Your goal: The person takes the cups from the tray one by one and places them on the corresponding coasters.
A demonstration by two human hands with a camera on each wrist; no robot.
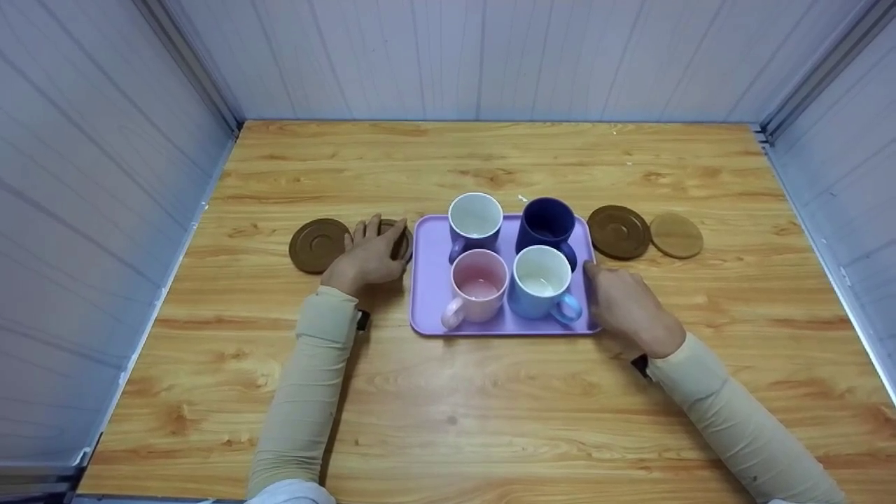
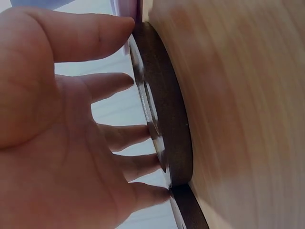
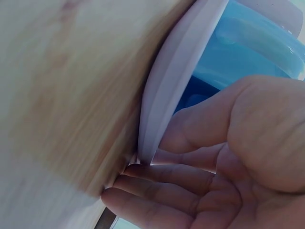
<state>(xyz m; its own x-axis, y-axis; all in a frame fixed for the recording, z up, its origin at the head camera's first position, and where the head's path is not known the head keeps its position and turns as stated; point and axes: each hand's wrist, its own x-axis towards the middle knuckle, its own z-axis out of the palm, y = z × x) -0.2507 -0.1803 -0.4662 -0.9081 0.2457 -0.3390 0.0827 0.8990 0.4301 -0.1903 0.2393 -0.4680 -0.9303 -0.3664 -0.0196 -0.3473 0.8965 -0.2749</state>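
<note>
My left hand (image 1: 369, 255) reaches over a dark brown round coaster (image 1: 400, 238) left of the tray. In the left wrist view its fingers are spread and nearly straight, their tips at the top of the coaster (image 2: 164, 105), with the thumb near the tray's side. At the right edge of the lilac tray (image 1: 430, 287), my right hand (image 1: 626, 304) holds the rim, thumb on the inner side and fingertips low outside. On the tray stand a white mug (image 1: 476, 220), a dark navy mug (image 1: 546, 224), a pink mug (image 1: 479, 283) and a light blue mug (image 1: 542, 283).
Another brown coaster (image 1: 318, 245) lies left of my left hand, against the one beneath it. Past the tray's right side are a dark brown coaster (image 1: 619, 232) and a smaller, lighter wooden disc (image 1: 676, 235). Panelled walls (image 1: 448, 63) border the wooden table (image 1: 448, 406).
</note>
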